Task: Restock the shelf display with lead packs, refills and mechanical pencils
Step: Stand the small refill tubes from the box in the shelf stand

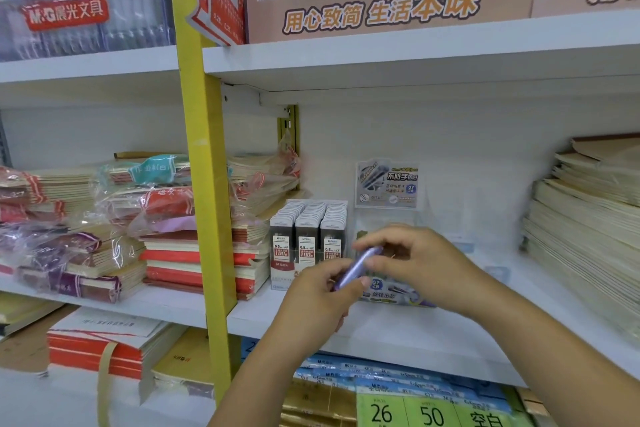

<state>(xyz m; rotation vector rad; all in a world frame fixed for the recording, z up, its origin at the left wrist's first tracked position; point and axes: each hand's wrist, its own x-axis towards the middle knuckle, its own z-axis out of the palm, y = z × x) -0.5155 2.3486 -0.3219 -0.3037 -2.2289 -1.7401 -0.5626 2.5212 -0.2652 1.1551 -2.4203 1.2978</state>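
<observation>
Lead packs (pixel 308 239) stand in rows on the shelf (pixel 381 326). Beside them the left hand (pixel 317 298) pinches the lower end of a purple pencil (pixel 358 267), and the right hand (pixel 412 260) pinches its upper end, before the clear display stand (pixel 388 191). The step looks like pencil stocking; next the pencil needs lowering into the stand.

The white shelf (pixel 398 326) is split by a yellow upright (pixel 204 184). Left of the upright lie stacks of plastic-wrapped notebooks (pixel 79 239). Just right of it sits a red-and-cream stack of notebooks (pixel 249 263). Touching that stack stands a tray of lead packs (pixel 308 236) in three rows. Beside the tray is a clear display stand (pixel 387 184) with a printed card. A tall pile of cream notebooks (pixel 581 225) fills the right end.
</observation>
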